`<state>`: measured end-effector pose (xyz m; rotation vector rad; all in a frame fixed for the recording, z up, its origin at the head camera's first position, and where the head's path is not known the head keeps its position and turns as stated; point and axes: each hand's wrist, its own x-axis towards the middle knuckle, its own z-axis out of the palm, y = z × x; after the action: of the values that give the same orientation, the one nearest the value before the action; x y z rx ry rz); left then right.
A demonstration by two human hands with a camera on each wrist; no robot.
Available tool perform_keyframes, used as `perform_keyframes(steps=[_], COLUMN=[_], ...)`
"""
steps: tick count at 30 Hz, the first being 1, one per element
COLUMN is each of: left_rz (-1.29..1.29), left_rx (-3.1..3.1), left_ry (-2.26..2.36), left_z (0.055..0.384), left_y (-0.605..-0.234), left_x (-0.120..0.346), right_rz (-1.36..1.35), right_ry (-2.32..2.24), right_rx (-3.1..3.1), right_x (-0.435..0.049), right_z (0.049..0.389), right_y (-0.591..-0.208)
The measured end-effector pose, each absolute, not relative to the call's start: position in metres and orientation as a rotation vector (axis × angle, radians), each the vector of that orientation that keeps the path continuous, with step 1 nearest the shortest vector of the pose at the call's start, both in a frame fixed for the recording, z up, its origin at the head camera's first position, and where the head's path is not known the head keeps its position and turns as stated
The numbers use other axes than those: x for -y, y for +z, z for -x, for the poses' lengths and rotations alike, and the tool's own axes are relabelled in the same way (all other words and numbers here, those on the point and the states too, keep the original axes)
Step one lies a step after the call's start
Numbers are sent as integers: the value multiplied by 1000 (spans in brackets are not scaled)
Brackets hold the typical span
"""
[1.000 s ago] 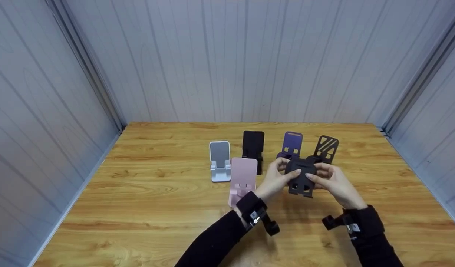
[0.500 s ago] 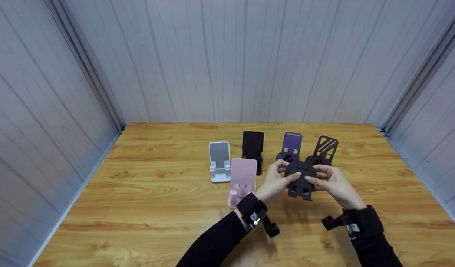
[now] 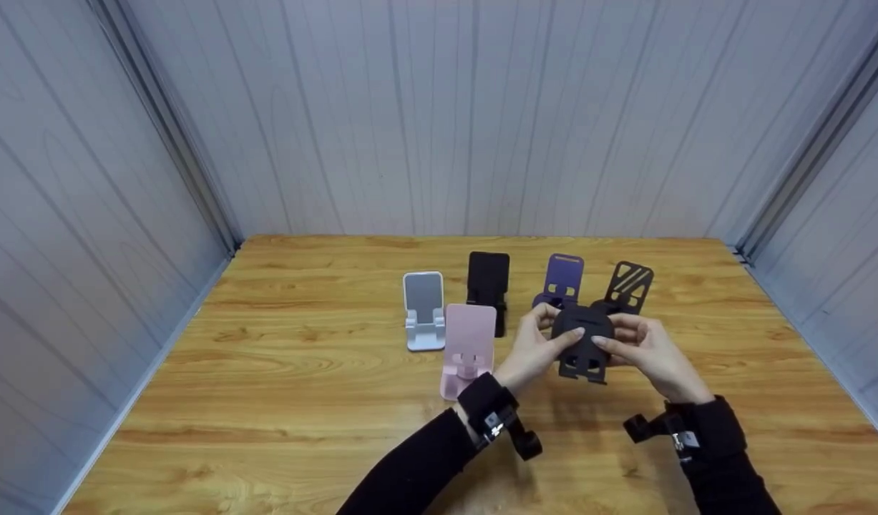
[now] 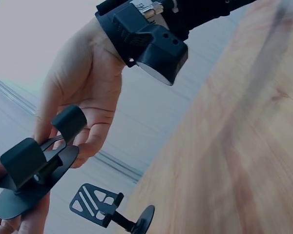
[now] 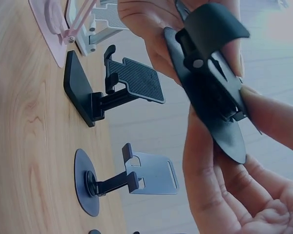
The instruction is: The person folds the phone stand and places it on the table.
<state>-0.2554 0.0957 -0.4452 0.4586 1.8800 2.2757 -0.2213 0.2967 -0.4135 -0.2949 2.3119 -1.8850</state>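
Nearest to us, with 12 o'clock toward the far wall (image 3: 439,121), the dark stand (image 3: 584,354) is held above the table (image 3: 288,400), gripped at its 9 o'clock edge by the left hand (image 3: 534,351) and at its 3 o'clock edge by the right hand (image 3: 651,355). Both thumbs press its upper face, their tips just apart, while the other fingers curl behind, so we see two narrow pinches on one thing. In the wrist views, its round base lies close along the plate, with only a slim gap between. We judge the step in hand to be working the folded joint; the next move calls for a steady pinch on one part and a gentle pull on the other, without bending the hooks. Those hooks point toward us, a touch past 6 o'clock on the 5 side, and the long axis runs from about half past 11 to half past 5, tilted off the table. Farther out from it, the pink stand (image 3: 471,329) is at 9 o'clock, the white stand (image 3: 424,297) between 9 and 10, the black stand (image 3: 489,275) at 10, the slotted stand (image 3: 628,288) near 1, and the purple stand (image 3: 565,270) just short of 12.
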Motion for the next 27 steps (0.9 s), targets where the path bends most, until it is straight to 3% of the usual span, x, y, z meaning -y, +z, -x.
perform_keyframes(steps=[15,27], left_rz=[-506,-774], left_rx=[-1791,-1982], left_ry=[2171,1880], left_z=[254,242], left_y=[-435,-415], left_x=[-82,-67], right_rz=[324,330], right_ry=[-1953,-2016], right_rx=[-2228,-2141], right_x=[-300,-308], right_z=[223,223], right_y=[-414,-416])
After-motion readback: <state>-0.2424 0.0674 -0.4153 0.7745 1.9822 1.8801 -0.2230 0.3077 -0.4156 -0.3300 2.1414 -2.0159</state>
